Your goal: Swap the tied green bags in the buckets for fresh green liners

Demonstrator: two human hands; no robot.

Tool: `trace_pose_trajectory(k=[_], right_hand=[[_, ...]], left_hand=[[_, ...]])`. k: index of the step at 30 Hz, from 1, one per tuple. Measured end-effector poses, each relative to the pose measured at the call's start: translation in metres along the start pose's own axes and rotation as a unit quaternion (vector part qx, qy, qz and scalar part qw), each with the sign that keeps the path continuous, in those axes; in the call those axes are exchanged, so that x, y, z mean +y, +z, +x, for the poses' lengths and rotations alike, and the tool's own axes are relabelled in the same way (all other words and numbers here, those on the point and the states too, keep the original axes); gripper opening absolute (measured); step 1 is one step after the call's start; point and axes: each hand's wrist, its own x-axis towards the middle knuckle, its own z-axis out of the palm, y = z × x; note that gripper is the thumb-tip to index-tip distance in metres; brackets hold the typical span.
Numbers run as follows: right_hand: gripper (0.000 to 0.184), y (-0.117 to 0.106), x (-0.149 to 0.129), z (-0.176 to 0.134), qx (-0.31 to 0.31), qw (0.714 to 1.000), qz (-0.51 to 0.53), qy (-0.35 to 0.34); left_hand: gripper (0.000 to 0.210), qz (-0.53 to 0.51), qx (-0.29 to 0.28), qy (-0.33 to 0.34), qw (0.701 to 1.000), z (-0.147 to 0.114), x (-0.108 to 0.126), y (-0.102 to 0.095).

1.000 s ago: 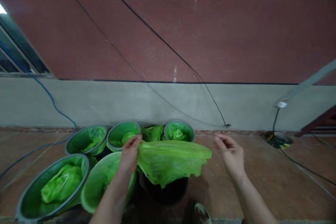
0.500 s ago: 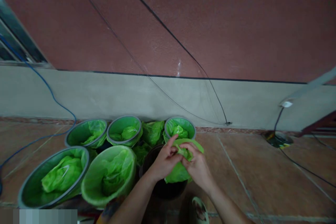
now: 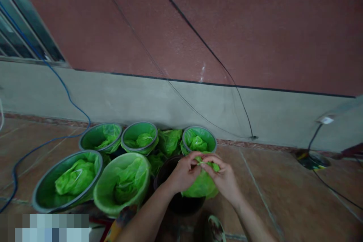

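My left hand [image 3: 185, 172] and my right hand [image 3: 224, 176] meet over a dark bucket [image 3: 181, 205]. Between them they pinch the gathered top of a green mesh bag [image 3: 202, 187], whose body hangs below the fingers. Both hands are closed on the bag; the fingertips partly hide its neck. Just behind stands a grey-rimmed bucket [image 3: 210, 136] lined with green mesh, holding a bunched green bundle [image 3: 197, 143]. To the left is a light green bucket [image 3: 99, 193] with loose green mesh [image 3: 129, 177] inside.
More mesh-lined buckets stand at left, including a large grey-rimmed one [image 3: 38, 196] with a tied bundle [image 3: 76, 177]. Green mesh [image 3: 170, 141] lies among them by the wall [image 3: 141, 96]. A blue cable [image 3: 69, 100] crosses the tiled floor; a shoe [image 3: 216, 230] shows below.
Both hands have drawn closer together at the bag's top, and the left fingers have curled in. The bag now hangs lower beneath them. The view has shifted slightly left.
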Motion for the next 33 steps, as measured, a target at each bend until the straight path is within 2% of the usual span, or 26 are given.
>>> trace_pose_trajectory(k=[2,4,7,9,15,20,24,27,31,33], right_hand=[[0.015,-0.005,0.001,0.003,0.040,0.999,0.006,-0.008],[0.019,-0.012,0.000,0.006,0.095,0.995,0.023,0.012],[0.025,-0.026,0.000,0.012,0.180,0.978,0.068,0.073],[0.028,-0.038,0.003,0.017,0.247,0.961,0.095,0.081],[0.028,-0.091,0.028,0.031,0.438,0.892,0.108,0.020],[0.029,-0.121,0.034,0.031,0.499,0.860,0.105,-0.003],[0.028,-0.131,0.026,0.030,0.542,0.830,0.134,-0.012],[0.028,-0.135,0.024,0.032,0.568,0.807,0.159,-0.019],[0.025,-0.142,0.030,0.033,0.597,0.787,0.152,-0.022],[0.021,-0.150,0.035,0.032,0.625,0.763,0.163,-0.023]], left_hand=[[0.017,-0.036,-0.040,-0.024,0.998,0.001,-0.004,-0.001],[0.008,-0.048,-0.091,-0.047,0.994,0.002,-0.011,-0.001],[0.012,-0.006,-0.147,-0.061,0.987,0.002,-0.022,0.001],[0.016,0.063,-0.157,-0.054,0.984,0.001,-0.025,0.002],[0.016,0.263,-0.132,-0.033,0.955,-0.002,-0.018,-0.009],[0.022,0.368,-0.129,-0.054,0.919,-0.004,-0.021,-0.023],[0.028,0.401,-0.153,-0.068,0.900,-0.009,-0.027,-0.022],[0.025,0.424,-0.154,-0.064,0.890,-0.011,-0.028,-0.022],[0.018,0.400,-0.175,-0.026,0.899,-0.013,-0.021,-0.029],[0.012,0.360,-0.195,-0.003,0.912,-0.014,-0.017,-0.035]])
